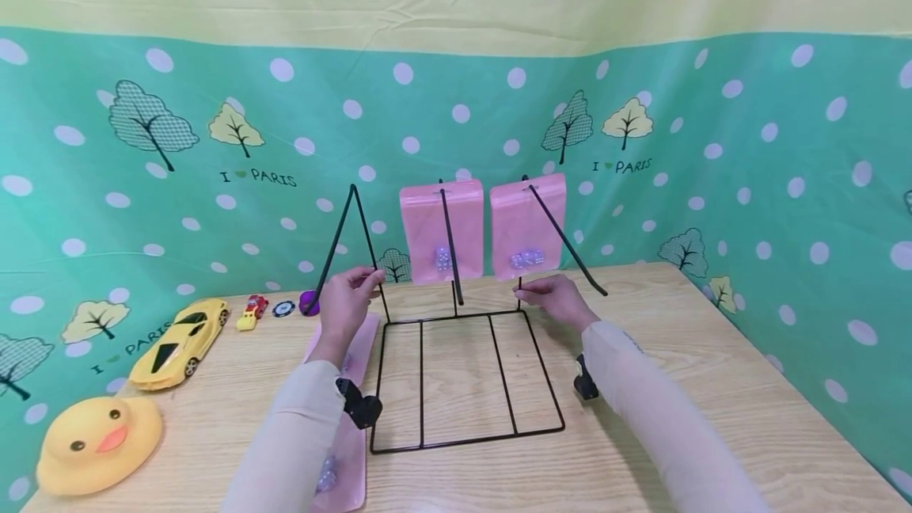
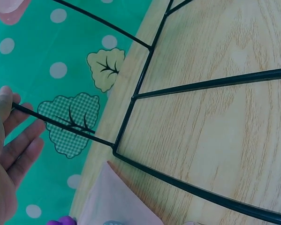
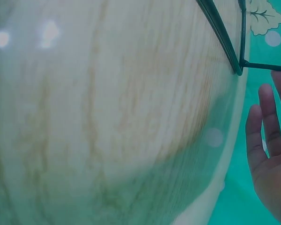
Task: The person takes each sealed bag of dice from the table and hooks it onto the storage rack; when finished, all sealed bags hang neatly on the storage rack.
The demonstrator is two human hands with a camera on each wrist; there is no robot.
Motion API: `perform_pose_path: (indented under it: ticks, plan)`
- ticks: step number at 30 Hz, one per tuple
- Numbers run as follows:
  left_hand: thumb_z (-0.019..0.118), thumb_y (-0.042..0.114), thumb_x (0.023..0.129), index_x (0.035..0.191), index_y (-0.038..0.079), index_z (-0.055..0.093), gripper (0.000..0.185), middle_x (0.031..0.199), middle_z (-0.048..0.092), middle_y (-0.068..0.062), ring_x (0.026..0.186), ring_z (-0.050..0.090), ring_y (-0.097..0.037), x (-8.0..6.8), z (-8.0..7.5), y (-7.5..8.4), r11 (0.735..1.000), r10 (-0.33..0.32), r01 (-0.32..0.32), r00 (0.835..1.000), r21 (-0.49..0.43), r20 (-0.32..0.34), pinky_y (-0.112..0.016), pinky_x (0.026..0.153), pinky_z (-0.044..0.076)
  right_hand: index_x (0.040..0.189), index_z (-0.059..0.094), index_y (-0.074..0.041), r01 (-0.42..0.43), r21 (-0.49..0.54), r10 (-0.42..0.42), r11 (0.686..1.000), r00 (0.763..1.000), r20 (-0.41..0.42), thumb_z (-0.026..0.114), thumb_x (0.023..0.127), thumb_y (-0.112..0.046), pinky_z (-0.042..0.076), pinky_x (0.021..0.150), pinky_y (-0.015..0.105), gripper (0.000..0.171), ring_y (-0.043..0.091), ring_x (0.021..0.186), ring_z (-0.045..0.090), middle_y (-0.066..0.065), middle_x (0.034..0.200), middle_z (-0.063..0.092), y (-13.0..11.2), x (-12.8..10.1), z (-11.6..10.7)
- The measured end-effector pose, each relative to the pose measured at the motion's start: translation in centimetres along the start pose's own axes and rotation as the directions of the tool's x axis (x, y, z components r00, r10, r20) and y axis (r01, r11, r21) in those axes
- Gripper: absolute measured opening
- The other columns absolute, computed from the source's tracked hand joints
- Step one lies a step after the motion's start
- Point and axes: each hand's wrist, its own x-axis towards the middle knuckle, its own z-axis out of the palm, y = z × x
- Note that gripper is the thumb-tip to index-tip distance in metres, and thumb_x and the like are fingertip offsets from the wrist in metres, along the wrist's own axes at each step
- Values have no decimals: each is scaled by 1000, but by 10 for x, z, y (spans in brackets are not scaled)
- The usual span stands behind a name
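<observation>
A black wire display rack (image 1: 422, 386) stands on the table, with three bent prongs at its top. My left hand (image 1: 349, 303) pinches its left upright between thumb and fingertips, the other fingers loosely extended in the left wrist view. At the right upright, my right hand (image 1: 559, 299) grips the wire low down with its fingertips; its thumb is hidden in the right wrist view. One pink zip bag (image 1: 425, 228) with purple dice hangs on the middle prong. Another pink bag (image 1: 509, 224) with dice hangs on the right prong. The left prong is bare.
Pink bags (image 1: 352, 473) with dice lie left of the rack, partly under my left forearm. Further left are a yellow duck (image 1: 100, 450), a yellow toy car (image 1: 178, 347), a small red-and-yellow toy car (image 1: 252, 313), a round disc (image 1: 283, 309) and a purple object (image 1: 309, 303). A patterned curtain (image 1: 456, 133) hangs behind.
</observation>
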Motion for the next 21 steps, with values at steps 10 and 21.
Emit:
perform_pose_path:
  ticks: [10, 21]
  plan:
    - [67, 24, 101, 113, 0, 75, 28, 106, 75, -19, 89, 76, -32, 1, -1, -1, 1000, 9, -8, 1000, 20, -9, -38, 77, 61, 118, 76, -11, -2, 16, 1, 1000, 1000, 28, 75, 95, -29, 55, 91, 43, 30, 29, 113, 66, 9, 120, 73, 2, 3, -1]
    - [64, 24, 103, 117, -1, 73, 30, 109, 74, -20, 94, 74, -36, 1, -1, -2, 1000, 0, 0, 1000, -5, 17, -41, 81, 60, 113, 78, -9, 6, -16, -6, 1000, 1000, 20, 75, 94, -32, 53, 93, 45, 30, 26, 108, 66, 7, 114, 74, -2, 2, -1]
